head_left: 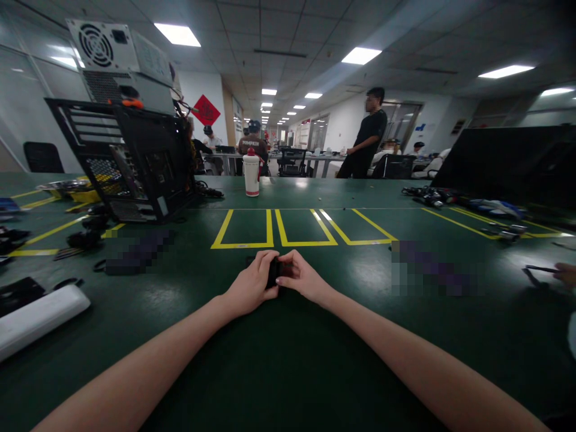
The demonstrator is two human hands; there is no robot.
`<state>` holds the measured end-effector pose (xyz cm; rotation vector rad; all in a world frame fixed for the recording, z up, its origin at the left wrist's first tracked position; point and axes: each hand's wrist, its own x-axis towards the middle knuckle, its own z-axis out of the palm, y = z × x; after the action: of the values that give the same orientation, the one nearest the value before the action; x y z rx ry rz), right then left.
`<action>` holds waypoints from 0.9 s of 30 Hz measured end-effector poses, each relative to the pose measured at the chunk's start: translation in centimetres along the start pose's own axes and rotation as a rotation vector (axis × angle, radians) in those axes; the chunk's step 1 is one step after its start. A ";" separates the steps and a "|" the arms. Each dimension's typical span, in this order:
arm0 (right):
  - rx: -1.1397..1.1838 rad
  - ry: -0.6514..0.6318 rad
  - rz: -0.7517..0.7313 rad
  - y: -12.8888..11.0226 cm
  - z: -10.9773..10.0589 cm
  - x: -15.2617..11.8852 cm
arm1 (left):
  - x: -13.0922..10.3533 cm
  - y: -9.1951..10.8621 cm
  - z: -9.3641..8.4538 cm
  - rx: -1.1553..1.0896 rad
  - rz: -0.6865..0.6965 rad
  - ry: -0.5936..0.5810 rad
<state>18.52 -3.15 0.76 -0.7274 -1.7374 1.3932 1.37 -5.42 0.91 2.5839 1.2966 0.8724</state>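
Observation:
A small black object (273,273) is between my hands, low over the green table (288,360), just in front of the yellow tape outlines (243,245). My left hand (253,281) is wrapped round its left side, with the thumb at its lower edge. From the right, my right hand (302,278) pinches it between thumb and fingers. Both hands partly cover the object, so its exact kind cannot be made out.
A black computer case (153,162) with a power supply on top stands at the left. Behind the outlines is a white bottle (252,174). Cables (429,195) and a dark monitor (508,165) are at the right. Another person's hand (564,274) shows at the right edge.

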 end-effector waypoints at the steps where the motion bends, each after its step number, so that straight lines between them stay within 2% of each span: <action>1: 0.010 0.008 0.000 0.1 0.1 0.0 | 0.0 0.0 0.0 -0.002 0.004 0.000; 6: -0.062 0.100 -0.021 0.1 0.3 0.3 | 0.0 0.2 -0.2 -0.005 0.007 -0.005; 9: -0.084 0.122 0.015 -0.1 0.3 0.4 | 0.0 0.2 -0.2 -0.002 0.005 -0.001; 13: -0.030 0.076 0.077 0.0 0.0 0.5 | 0.0 0.2 -0.1 -0.003 0.002 -0.007; 20: 0.067 -0.015 0.018 0.1 0.0 0.1 | 0.0 0.1 0.1 -0.007 -0.002 0.006; 27: -0.054 0.119 0.038 -0.8 0.6 0.2 | 0.0 0.1 -0.1 -0.018 0.023 0.022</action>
<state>17.97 -3.47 1.48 -0.8590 -1.6815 1.3055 1.43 -5.47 1.02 2.5875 1.2617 0.9138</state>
